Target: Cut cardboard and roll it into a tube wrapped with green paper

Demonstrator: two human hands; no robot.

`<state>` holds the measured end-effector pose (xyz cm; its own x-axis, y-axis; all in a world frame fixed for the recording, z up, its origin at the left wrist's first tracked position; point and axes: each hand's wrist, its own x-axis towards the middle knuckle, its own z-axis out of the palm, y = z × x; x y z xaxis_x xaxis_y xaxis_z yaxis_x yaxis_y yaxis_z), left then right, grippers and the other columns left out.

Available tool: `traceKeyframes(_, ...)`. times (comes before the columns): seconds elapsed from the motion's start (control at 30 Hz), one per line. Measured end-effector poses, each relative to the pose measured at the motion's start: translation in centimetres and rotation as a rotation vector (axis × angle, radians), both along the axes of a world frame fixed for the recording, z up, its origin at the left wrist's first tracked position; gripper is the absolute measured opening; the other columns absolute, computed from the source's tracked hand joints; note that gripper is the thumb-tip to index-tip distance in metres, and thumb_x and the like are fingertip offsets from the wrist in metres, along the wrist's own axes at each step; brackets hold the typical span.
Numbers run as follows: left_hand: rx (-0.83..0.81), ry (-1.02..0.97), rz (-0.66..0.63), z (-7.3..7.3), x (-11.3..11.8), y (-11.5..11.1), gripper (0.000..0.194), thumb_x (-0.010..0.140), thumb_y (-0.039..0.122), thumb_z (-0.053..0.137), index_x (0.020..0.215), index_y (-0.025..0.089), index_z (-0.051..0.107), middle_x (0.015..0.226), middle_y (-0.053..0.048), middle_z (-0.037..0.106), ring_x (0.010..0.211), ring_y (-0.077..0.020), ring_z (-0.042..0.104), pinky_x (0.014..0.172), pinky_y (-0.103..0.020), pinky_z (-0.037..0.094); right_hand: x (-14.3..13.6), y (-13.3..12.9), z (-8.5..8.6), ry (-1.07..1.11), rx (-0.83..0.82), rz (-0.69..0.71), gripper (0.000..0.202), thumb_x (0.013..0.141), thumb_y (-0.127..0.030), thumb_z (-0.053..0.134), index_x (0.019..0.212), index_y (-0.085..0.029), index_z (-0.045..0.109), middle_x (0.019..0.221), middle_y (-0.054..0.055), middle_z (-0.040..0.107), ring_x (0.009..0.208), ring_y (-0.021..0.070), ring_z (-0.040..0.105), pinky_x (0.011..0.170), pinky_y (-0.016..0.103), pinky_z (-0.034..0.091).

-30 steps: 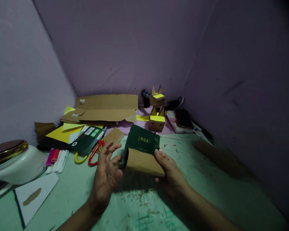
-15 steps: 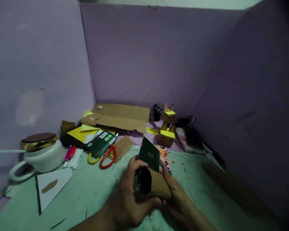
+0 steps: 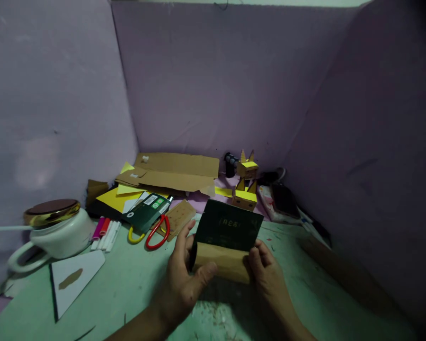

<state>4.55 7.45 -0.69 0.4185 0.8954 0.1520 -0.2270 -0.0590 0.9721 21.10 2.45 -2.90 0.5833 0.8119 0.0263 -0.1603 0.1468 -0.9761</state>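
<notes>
A curled piece of card with a brown rolled part [image 3: 222, 263] and a dark green flap [image 3: 229, 225] standing up behind it is held above the table. My left hand [image 3: 186, 277] grips its left end, thumb across the brown front and fingers behind. At the right end, my right hand [image 3: 266, 267] pinches the card between thumb and fingers. Gold lettering shows on the flap. Beyond it stand small cardboard boxes with yellow tops and pointed ears, one [image 3: 244, 199] nearer than the other [image 3: 247, 168].
Scissors with a red handle [image 3: 158, 232], markers [image 3: 106, 234], a white lidded cup [image 3: 66, 237] and a white card piece [image 3: 76, 279] lie left. Cardboard sheets [image 3: 177, 180] are at the back. A phone [image 3: 286, 201] lies at the right, beside the wall.
The card piece has turned, so its open tube end no longer faces the camera and its brown side and green flap show broadly. My right hand has moved slightly right and up.
</notes>
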Motion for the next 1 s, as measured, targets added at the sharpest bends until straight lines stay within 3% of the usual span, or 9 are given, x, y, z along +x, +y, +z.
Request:
traceKeyframes(0.07, -0.042, 0.030, -0.040, 0.2, 0.0, 0.3, 0.067, 0.076, 0.044, 0.068, 0.128, 0.017, 0.035, 0.119, -0.013, 0.061, 0.110, -0.0281, 0.058, 0.088, -0.033, 0.048, -0.4, -0.2, 0.1, -0.042, 0.034, -0.023, 0.036, 0.068, -0.050, 0.075, 0.091, -0.024, 0.068, 0.081, 0.000, 0.066, 0.075, 0.0176, 0.056, 0.067, 0.024, 0.045)
traceKeyframes(0.17, -0.016, 0.070, -0.020, 0.2, -0.1, 0.6, 0.051, 0.076, 0.042, 0.067, 0.115, 0.016, 0.046, 0.111, -0.011, 0.064, 0.102, -0.0266, 0.061, 0.081, -0.030, 0.050, -1.0, -0.6, 0.4, -0.054, 0.101, 0.014, 0.049, 0.058, -0.042, 0.083, 0.100, -0.027, 0.065, 0.093, 0.001, 0.068, 0.087, 0.0218, 0.058, 0.074, 0.027, 0.046)
traceKeyframes(0.33, -0.013, 0.152, 0.103, 0.0, 0.0, 0.6, 0.060, 0.064, 0.038, 0.073, 0.114, 0.017, 0.045, 0.102, -0.007, 0.065, 0.093, -0.0255, 0.063, 0.076, -0.032, 0.050, -1.0, -0.8, 0.8, -0.116, 0.112, 0.162, 0.055, 0.057, -0.027, 0.084, 0.106, -0.026, 0.060, 0.099, 0.002, 0.068, 0.093, 0.0234, 0.061, 0.077, 0.030, 0.048)
traceKeyframes(0.53, 0.000, 0.295, 0.135, -0.4, 0.7, 0.3, 0.049, 0.067, 0.037, 0.069, 0.107, 0.018, 0.047, 0.094, -0.005, 0.066, 0.086, -0.0233, 0.064, 0.072, -0.031, 0.053, -1.7, -1.0, 1.0, 0.110, -0.010, 0.175, 0.040, 0.063, -0.033, 0.080, 0.097, -0.020, 0.063, 0.091, 0.006, 0.072, 0.074, 0.0214, 0.066, 0.064, 0.030, 0.051)
traceKeyframes(0.63, -0.016, 0.230, 0.141, -0.5, 1.0, 0.3, 0.052, 0.065, 0.039, 0.072, 0.106, 0.018, 0.049, 0.091, -0.004, 0.067, 0.082, -0.0236, 0.065, 0.069, -0.030, 0.053, -1.7, -1.2, 1.1, 0.119, -0.016, 0.193, 0.042, 0.064, -0.034, 0.079, 0.100, -0.020, 0.062, 0.096, 0.007, 0.072, 0.076, 0.0220, 0.066, 0.061, 0.029, 0.051)
traceKeyframes(0.7, -0.117, 0.112, 0.098, -0.3, 1.0, 0.6, 0.054, 0.065, 0.047, 0.072, 0.106, 0.018, 0.051, 0.087, -0.003, 0.068, 0.080, -0.0241, 0.065, 0.065, -0.030, 0.052, -1.3, -1.2, 1.1, 0.026, 0.014, 0.205, 0.044, 0.065, -0.034, 0.079, 0.104, -0.021, 0.062, 0.096, 0.006, 0.071, 0.083, 0.0241, 0.066, 0.066, 0.029, 0.051)
traceKeyframes(0.83, -0.375, 0.064, 0.040, 0.3, 0.5, 1.4, 0.041, 0.064, 0.053, 0.073, 0.078, 0.016, 0.061, 0.061, 0.000, 0.062, 0.061, -0.0206, 0.062, 0.054, -0.027, 0.048, 0.0, -0.7, 0.5, -0.102, 0.093, 0.165, 0.053, 0.061, -0.028, 0.083, 0.109, -0.024, 0.061, 0.104, 0.005, 0.067, 0.098, 0.0246, 0.061, 0.081, 0.032, 0.049)
traceKeyframes(0.93, -0.351, 0.141, 0.170, -0.1, -0.1, 1.5, 0.040, 0.063, 0.052, 0.076, 0.055, 0.017, 0.056, 0.048, 0.003, 0.053, 0.046, -0.0138, 0.050, 0.045, -0.023, 0.040, 0.0, -0.1, -0.5, 0.135, 0.115, 0.162, 0.063, 0.055, -0.034, 0.087, 0.111, -0.029, 0.059, 0.108, 0.005, 0.065, 0.097, 0.0245, 0.062, 0.072, 0.032, 0.052)
traceKeyframes(1.0, -0.280, 0.240, 0.292, -0.7, -0.2, 1.1, 0.049, 0.064, 0.054, 0.074, 0.042, 0.019, 0.047, 0.041, 0.004, 0.044, 0.042, -0.0119, 0.043, 0.041, -0.023, 0.036, -0.7, 0.0, -1.0, 0.297, 0.081, 0.236, 0.062, 0.052, -0.042, 0.088, 0.106, -0.027, 0.061, 0.098, 0.006, 0.067, 0.085, 0.0234, 0.065, 0.064, 0.032, 0.052)
